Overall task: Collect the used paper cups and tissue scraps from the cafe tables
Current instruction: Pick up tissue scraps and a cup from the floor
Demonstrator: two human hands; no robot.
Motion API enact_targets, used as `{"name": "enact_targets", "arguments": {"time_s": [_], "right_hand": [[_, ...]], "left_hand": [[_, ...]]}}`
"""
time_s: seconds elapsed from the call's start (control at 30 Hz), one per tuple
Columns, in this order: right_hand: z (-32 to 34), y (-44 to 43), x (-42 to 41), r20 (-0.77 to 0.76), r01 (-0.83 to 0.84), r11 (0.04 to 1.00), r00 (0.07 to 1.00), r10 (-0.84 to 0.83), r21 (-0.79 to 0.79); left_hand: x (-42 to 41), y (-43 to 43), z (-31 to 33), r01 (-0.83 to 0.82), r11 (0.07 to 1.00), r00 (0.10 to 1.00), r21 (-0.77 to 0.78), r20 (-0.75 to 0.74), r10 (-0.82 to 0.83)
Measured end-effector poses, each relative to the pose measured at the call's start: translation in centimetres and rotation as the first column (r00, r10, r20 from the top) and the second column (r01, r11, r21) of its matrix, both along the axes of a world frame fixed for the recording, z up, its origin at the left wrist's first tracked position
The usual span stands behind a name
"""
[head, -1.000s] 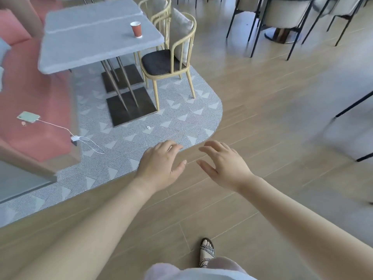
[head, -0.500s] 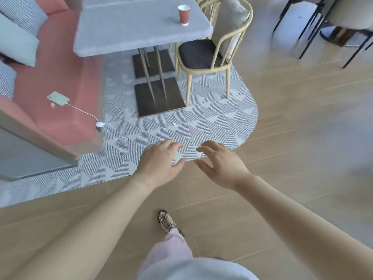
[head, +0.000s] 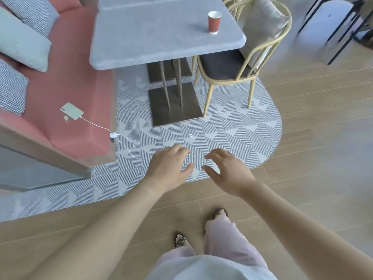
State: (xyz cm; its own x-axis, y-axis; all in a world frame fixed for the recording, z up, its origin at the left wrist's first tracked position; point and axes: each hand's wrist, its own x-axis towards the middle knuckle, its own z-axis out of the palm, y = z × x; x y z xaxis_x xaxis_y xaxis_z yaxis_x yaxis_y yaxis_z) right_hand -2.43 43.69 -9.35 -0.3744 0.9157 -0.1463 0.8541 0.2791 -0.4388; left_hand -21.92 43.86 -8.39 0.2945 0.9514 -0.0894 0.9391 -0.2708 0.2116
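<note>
One cup up, two hands empty

One red paper cup (head: pixel 214 22) stands upright near the right corner of the grey table (head: pixel 153 37), well apart from both hands. Left hand (head: pixel 168 168) and right hand (head: pixel 228 171) hang side by side over the patterned rug (head: pixel 232 134), fingers loosely spread, palms down, gripping nothing. One wooden chair (head: pixel 242 63) sits just beside the table's right edge. One phone (head: pixel 72 111) lies on the red bench (head: pixel 66 87), one white cable running off it. One tiny white scrap (head: pixel 190 135) rests on the rug

Red paper cup (head: pixel 214 22) upright, near table (head: pixel 153 37) corner
</note>
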Motion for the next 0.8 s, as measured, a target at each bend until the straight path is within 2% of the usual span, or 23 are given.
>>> {"name": "enact_targets", "arguments": {"time_s": [0.33, 0.53, 0.8], "right_hand": [[-2.5, 16.7, 1.1, -0.063, 0.024, 0.999, 0.998, -0.026, -0.036], [-3.3, 28.7, 3.2, -0.038, -0.006, 0.999, 0.999, 0.004, -0.04], [-6.3, 37.6, 3.4, -0.066, 0.001, 0.99, 0.998, -0.01, -0.144]], "left_hand": [[2.1, 16.9, -1.6, 0.04, 0.999, 0.998, -0.03, 0.054, -0.038], [3.7, 28.8, -2.9, 0.004, 0.999, 0.999, -0.051, 0.043, -0.002], [3.8, 38.0, -6.2, 0.0, 0.993, 0.999, -0.115, 0.054, 0.006]]}}
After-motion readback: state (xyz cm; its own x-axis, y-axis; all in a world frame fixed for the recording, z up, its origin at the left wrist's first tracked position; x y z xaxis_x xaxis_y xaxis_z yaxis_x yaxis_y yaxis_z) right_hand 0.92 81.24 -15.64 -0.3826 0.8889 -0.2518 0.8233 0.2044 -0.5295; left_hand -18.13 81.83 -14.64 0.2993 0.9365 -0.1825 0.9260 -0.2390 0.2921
